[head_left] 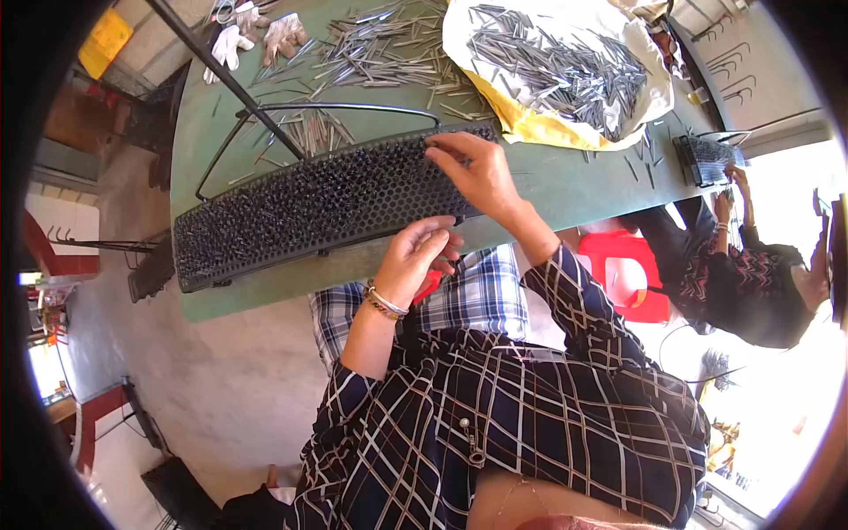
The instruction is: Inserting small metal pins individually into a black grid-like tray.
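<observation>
Green table point(565, 190), perforated rack point(309, 208) under hands, fingertips indistinct.

Green work table point(565, 190), running from near left to far right. Loose scatter of thin metal pins point(371, 44) lay on its far middle. White and yellow sheet point(539, 124) spread at the far right of the table, carrying a heap of grey pins point(565, 75). Pair of white work gloves point(256, 35) sat at the far left edge. Second black perforated tray point(702, 159) stood at the far right end, with another person point(751, 283) in dark patterned clothing seated beside it. Red plastic stool point(632, 274) stood on the floor at right, near that person. Yellow object point(106, 40) lay at far left.
</observation>
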Demonstrator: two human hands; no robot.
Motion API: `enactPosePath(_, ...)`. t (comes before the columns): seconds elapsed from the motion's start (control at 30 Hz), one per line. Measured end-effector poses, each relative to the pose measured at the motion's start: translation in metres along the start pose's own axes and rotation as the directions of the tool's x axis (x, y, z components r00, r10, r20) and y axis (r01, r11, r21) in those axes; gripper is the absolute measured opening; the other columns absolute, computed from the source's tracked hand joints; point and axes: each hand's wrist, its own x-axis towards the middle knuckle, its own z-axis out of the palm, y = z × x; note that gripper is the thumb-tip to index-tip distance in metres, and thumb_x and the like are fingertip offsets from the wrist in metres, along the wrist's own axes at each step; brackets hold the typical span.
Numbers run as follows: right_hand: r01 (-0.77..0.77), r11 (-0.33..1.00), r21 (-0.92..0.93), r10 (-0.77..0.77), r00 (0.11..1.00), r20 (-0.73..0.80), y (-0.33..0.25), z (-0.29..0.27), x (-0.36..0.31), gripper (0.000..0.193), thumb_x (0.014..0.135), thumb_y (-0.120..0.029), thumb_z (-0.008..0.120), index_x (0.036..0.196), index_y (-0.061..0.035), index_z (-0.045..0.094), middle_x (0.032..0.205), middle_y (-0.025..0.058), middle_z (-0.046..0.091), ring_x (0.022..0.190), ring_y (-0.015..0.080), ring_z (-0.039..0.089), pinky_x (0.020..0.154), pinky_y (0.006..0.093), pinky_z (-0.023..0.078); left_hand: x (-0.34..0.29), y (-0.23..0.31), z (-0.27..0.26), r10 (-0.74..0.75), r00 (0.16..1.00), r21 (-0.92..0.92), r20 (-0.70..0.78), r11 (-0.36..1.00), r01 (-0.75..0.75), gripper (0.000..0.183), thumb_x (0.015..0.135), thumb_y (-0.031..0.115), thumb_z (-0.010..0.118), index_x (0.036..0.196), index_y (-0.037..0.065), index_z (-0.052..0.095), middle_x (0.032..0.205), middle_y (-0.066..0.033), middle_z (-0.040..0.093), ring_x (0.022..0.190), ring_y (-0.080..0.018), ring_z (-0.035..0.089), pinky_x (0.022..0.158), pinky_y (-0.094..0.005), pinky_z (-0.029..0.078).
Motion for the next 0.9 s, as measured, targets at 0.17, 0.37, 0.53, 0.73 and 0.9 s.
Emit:
enactPosePath(0.17,0.381,0.877,-0.291,-0.401,0.916,-0.008,0.017,0.007,0.001,0.018,0.081,-0.013,0.065,0.096,-0.0027,0.066,0.085,0.0147,0.066,0.078,0.0322,0.062,0.073,0.04,0.047,-0.004,0.003,-0.001,0.038,0.996,0.039,-0.078,0.999,-0.035,0.03,0.094,0.015,0.052,0.12,-0.001,0.053,0.095,-0.0094,0.063,0.078,-0.0124,0.06,0.064,-0.0252,0.053)
enactPosePath(0.37,0.435,0.835,-0.337,-0.454,0.891,0.026,0.022,0.012,-0.001,0.017,0.079,-0.014,0.067,0.093,-0.0042,0.067,0.085,0.0103,0.065,0.08,0.0289,0.061,0.071,0.0391,0.046,-0.004,0.007,-0.002,0.031,0.993,0.055,-0.11,0.998,-0.026,0.029,0.095,0.015,0.051,0.119,-0.001,0.053,0.095,-0.0088,0.063,0.079,-0.0121,0.06,0.064,-0.0245,0.053)
enactPosePath(0.53,0.445,0.852,-0.276,-0.463,0.887,0.001,0.013,0.01,0.0,0.016,0.078,-0.013,0.068,0.09,-0.0034,0.067,0.084,0.011,0.065,0.079,0.0312,0.061,0.07,0.0394,0.047,-0.002,0.005,-0.005,0.107,0.98,0.076,-0.167,0.993,-0.095,0.028,0.094,0.013,0.053,0.118,0.0,0.054,0.094,-0.0085,0.063,0.076,-0.0114,0.06,0.06,-0.0238,0.053)
enactPosePath(0.73,-0.056,0.973,0.224,0.054,0.998,0.014,-0.011,-0.008,-0.002,0.022,0.085,-0.013,0.068,0.102,0.0006,0.066,0.092,0.0061,0.069,0.084,0.0079,0.061,0.074,0.0237,0.05,0.01,0.024,0.004,0.452,0.838,0.429,-0.305,0.851,-0.303,0.029,0.092,0.014,0.058,0.117,0.001,0.054,0.092,-0.0074,0.062,0.071,-0.0094,0.059,0.051,-0.0224,0.052)
enactPosePath(0.9,-0.076,0.962,0.264,0.041,0.99,0.136,-0.012,-0.016,-0.004,0.025,0.085,-0.014,0.068,0.104,0.0009,0.066,0.09,0.0061,0.068,0.083,0.0074,0.06,0.074,0.0232,0.05,0.02,0.032,0.003,0.439,0.863,0.548,-0.248,0.799,-0.249,0.025,0.089,0.017,0.062,0.107,-0.001,0.062,0.086,-0.0042,0.066,0.069,-0.0078,0.061,0.05,-0.021,0.049)
